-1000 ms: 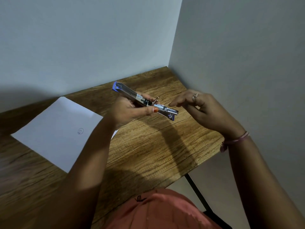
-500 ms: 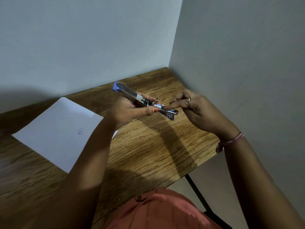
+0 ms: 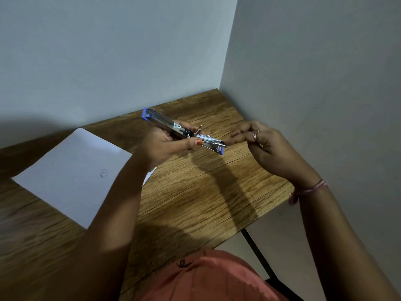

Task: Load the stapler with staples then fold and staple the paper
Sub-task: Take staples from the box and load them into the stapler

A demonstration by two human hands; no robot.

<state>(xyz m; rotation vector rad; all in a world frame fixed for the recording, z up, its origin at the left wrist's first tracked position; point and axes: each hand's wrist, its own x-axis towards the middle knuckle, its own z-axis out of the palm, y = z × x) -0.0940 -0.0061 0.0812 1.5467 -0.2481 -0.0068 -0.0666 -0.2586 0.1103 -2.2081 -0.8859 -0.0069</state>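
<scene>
While the left hand [image 3: 167,144] grips the opened stapler [image 3: 182,130] mid-body, above the wooden table [image 3: 195,192], right hand [image 3: 263,144] has its fingers bunched at the tip of the magazine rail, index fingertip touching the metal end. Can't tell if it's pinching a staple strip; too small. Looks like the loading step. To do it well: keep the stapler level, seat the strip legs-down, slide fully in, then close until it clicks. Paper [image 3: 71,174] lies flat, unfolded, left of the hands, untouched.
</scene>
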